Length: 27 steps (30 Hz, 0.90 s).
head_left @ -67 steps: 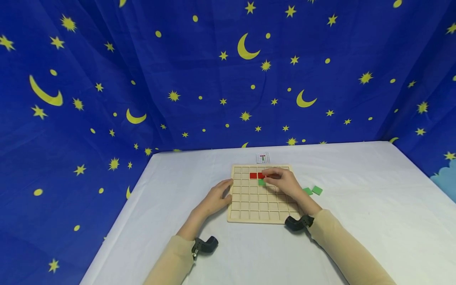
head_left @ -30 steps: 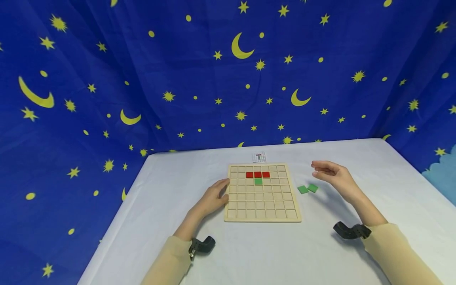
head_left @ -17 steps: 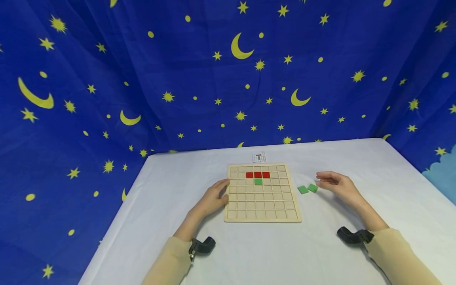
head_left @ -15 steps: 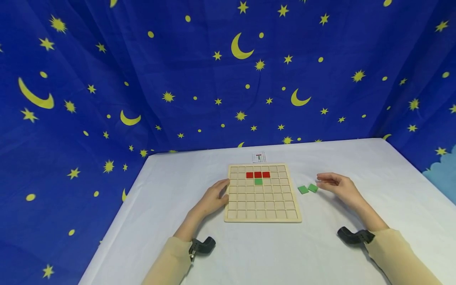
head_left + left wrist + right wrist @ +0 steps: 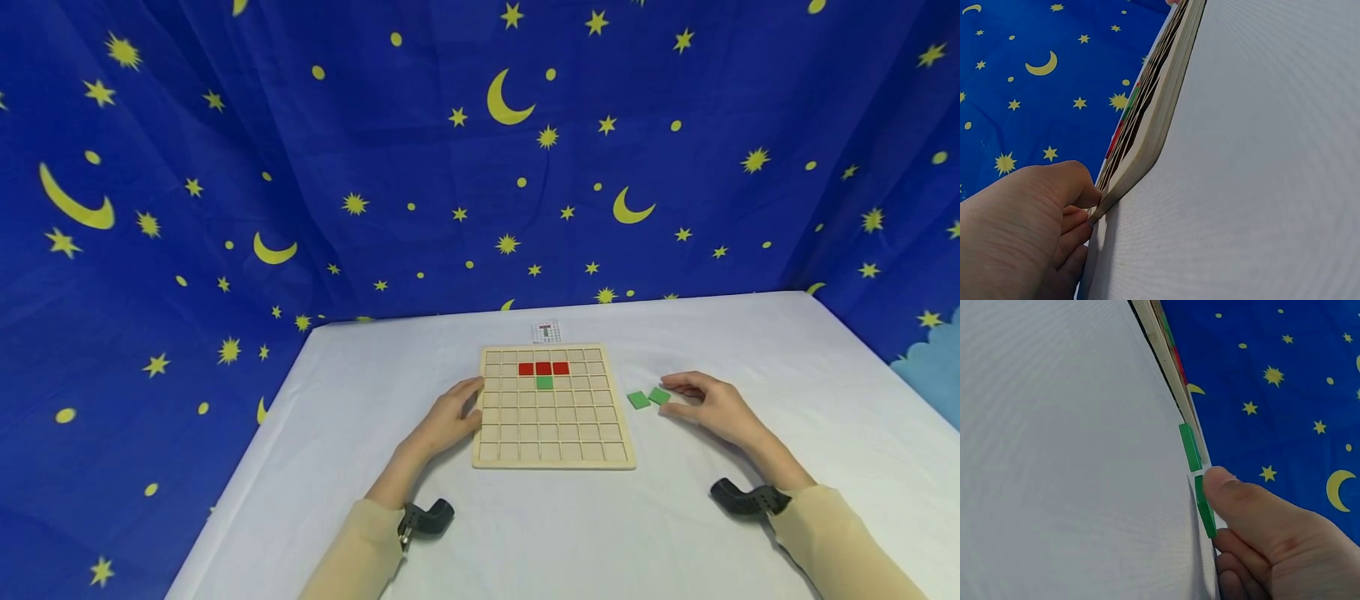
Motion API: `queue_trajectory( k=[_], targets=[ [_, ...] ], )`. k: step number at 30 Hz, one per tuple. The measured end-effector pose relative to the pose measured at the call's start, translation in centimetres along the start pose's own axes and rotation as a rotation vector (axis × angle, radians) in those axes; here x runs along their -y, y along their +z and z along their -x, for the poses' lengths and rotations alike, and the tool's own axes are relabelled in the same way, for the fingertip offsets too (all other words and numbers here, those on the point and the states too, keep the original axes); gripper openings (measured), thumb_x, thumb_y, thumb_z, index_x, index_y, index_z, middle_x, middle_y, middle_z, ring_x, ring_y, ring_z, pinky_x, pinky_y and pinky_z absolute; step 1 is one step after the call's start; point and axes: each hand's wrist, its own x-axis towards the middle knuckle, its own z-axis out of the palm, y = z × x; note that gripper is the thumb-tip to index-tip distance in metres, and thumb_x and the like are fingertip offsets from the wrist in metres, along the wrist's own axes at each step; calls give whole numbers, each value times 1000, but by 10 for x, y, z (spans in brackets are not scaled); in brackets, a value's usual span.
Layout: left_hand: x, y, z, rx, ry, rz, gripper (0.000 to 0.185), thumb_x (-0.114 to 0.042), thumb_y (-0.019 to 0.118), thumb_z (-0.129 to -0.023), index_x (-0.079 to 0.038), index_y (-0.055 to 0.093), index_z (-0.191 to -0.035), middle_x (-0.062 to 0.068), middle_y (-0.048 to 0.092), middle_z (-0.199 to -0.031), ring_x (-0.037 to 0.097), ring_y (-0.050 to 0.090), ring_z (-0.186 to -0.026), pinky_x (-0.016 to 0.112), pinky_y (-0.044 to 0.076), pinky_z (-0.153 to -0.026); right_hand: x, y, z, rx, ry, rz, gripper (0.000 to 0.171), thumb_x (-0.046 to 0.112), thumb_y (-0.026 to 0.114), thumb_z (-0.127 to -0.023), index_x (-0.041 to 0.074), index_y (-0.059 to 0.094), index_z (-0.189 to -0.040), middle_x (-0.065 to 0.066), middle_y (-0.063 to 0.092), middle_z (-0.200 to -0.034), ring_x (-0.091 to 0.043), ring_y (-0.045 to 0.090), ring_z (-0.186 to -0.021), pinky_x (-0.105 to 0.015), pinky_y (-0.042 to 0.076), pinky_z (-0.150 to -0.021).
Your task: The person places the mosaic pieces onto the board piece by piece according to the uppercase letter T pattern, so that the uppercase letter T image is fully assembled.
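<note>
A wooden grid board (image 5: 528, 414) lies on the table. Three red square tiles (image 5: 543, 368) sit side by side in its second row, with one green tile (image 5: 544, 382) under the middle one. At the board's left edge, my left hand (image 5: 448, 415) rests with thumb and fingertips touching the rim (image 5: 1141, 150). To the right lie two loose green tiles, a nearer-to-board one (image 5: 638, 400) and an outer one (image 5: 659, 396). My right hand (image 5: 716, 408) spreads thumb and fingers on either side of the outer tile, which lies flat; in the right wrist view the thumb (image 5: 1219, 481) overlaps its end.
A small printed card (image 5: 546, 332) with a red and green T pattern on a grid lies behind the board. White cloth (image 5: 555, 533) covers the table. A blue curtain (image 5: 420, 150) with stars and moons hangs behind and at the sides.
My right hand left a third red tile on the board, moved right, then lowered beside the loose green tiles and parted its thumb from its fingers. My left hand stayed at the board's edge.
</note>
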Motion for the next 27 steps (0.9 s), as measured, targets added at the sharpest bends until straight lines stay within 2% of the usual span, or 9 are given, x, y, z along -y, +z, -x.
queue_trajectory(
  k=[5,17,27],
  targets=[
    [0,0,0,-2,-3,-7,60,-10,55,-86,6,37,-141,20,39,-143,31,34,-133,38,27,-111,0,1,1,-24,-52,19,45,25,76,-80,1,64,-115,-13,65,-110,-30,60,-101,-31,49,-85],
    [0,0,0,2,-5,3,60,-9,56,-86,6,37,-141,19,39,-143,31,34,-134,38,28,-110,-2,2,3,-68,-90,55,32,16,73,-83,3,66,-112,-13,66,-108,-29,61,-96,-38,49,-82],
    [0,0,0,3,9,0,59,-9,55,-86,8,36,-140,21,39,-143,33,34,-133,40,28,-110,-3,2,3,-94,-74,66,32,14,73,-82,2,66,-111,-14,66,-107,-30,61,-95,-44,49,-83]
  ],
)
